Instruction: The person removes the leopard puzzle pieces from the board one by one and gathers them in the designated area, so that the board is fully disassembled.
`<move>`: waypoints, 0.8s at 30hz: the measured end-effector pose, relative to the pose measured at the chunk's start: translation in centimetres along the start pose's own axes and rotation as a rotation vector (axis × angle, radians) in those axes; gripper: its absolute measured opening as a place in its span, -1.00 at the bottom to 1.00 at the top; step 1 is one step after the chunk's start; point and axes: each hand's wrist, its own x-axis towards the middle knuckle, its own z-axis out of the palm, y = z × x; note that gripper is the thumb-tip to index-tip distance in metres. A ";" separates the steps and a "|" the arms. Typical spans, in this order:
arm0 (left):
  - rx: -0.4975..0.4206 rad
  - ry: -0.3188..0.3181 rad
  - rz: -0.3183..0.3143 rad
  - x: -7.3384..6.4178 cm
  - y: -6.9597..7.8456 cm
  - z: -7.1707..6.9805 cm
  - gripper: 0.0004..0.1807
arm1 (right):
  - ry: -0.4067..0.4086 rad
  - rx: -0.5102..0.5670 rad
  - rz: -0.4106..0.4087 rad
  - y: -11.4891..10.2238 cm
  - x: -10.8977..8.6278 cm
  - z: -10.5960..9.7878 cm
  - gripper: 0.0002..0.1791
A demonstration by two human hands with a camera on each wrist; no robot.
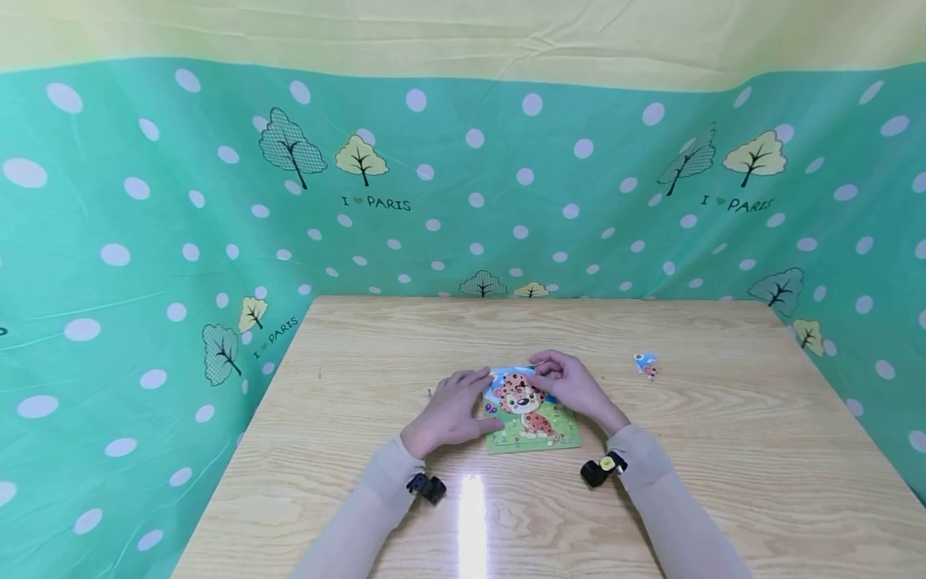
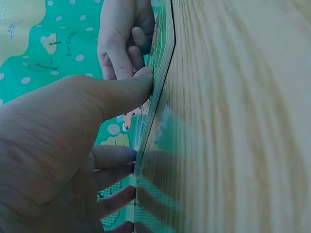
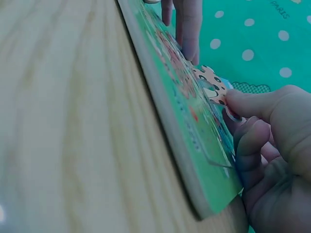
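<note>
A jigsaw puzzle board (image 1: 506,438) with a spotted cartoon leopard on a green field lies on the table between both hands. My left hand (image 1: 452,408) rests at its left side, thumb laid over the near-left part and fingers stretched along the left edge. With thumb and fingers my right hand (image 1: 575,389) pinches a puzzle piece (image 3: 212,86) at the board's upper right. This piece is spotted with a bit of blue, and it stands tilted up from the board in the right wrist view. In the head view the right fingers mostly hide it.
A loose puzzle piece (image 1: 647,367), blue with a small pinkish figure, lies on the wooden table (image 1: 723,450) to the right of the board. A green dotted curtain (image 1: 463,185) hangs behind the table and along both sides.
</note>
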 end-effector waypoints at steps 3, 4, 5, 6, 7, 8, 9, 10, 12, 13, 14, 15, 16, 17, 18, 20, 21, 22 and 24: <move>0.001 0.004 0.006 0.0 0.0 0.0 -0.01 | 0.024 -0.014 0.027 0.2 -0.1 -0.1 -0.61; -0.001 0.004 0.007 0.0 0.0 0.1 -0.01 | 0.032 -0.026 0.034 0.3 -0.1 -0.2 -0.61; -0.004 0.003 0.008 0.0 0.0 0.1 -0.01 | 0.041 -0.036 0.045 0.4 -0.2 -0.2 -0.61; -0.008 0.002 0.008 0.0 0.0 0.1 -0.01 | 0.048 -0.046 0.049 0.4 -0.3 -0.2 -0.59; -0.012 0.002 0.009 0.0 -0.1 0.1 -0.01 | 0.055 -0.053 0.054 0.5 -0.4 -0.2 -0.57; -0.015 0.001 0.010 -0.1 -0.1 0.1 -0.01 | 0.062 -0.060 0.057 0.5 -0.5 -0.2 -0.56; -0.018 0.000 0.011 -0.1 -0.1 0.1 -0.01 | 0.070 -0.069 0.056 0.6 -0.6 -0.3 -0.55; -0.020 -0.002 0.010 -0.1 -0.1 0.0 -0.01 | 0.078 -0.074 0.055 0.6 -0.7 -0.3 -0.55; -0.020 -0.002 0.008 -0.1 -0.1 0.0 -0.01 | 0.086 -0.073 0.050 0.8 -0.8 -0.3 -0.56; -0.017 -0.003 0.009 -0.1 -0.2 0.0 -0.02 | 0.089 -0.071 0.047 0.8 -0.9 -0.4 -0.56; -0.015 -0.004 0.008 -0.1 -0.2 0.0 -0.02 | 0.089 -0.065 0.044 0.9 -0.9 -0.4 -0.56; -0.014 -0.005 0.006 -0.1 -0.2 0.0 -0.02 | 0.090 -0.057 0.044 0.9 -1.0 -0.5 -0.56; -0.013 -0.005 0.005 -0.1 -0.2 0.0 -0.02 | 0.089 -0.046 0.044 1.0 -1.0 -0.5 -0.56; -0.013 -0.005 0.004 -0.1 -0.2 0.0 -0.01 | 0.087 -0.037 0.041 1.0 -1.1 -0.6 -0.55; -0.013 -0.005 0.003 -0.1 -0.2 0.0 -0.01 | 0.086 -0.026 0.041 1.0 -1.1 -0.6 -0.55; -0.012 -0.007 0.001 -0.1 -0.2 0.0 -0.01 | 0.081 -0.008 0.037 1.1 -1.2 -0.7 -0.54; -0.013 -0.008 0.001 -0.1 -0.2 0.0 -0.01 | 0.081 0.003 0.037 1.1 -1.2 -0.8 -0.55; -0.013 -0.008 0.002 -0.1 -0.2 0.0 -0.01 | 0.081 0.013 0.035 1.1 -1.3 -0.8 -0.56; -0.015 -0.008 0.005 -0.1 -0.1 0.1 -0.01 | 0.078 0.026 0.033 1.1 -1.3 -1.0 -0.57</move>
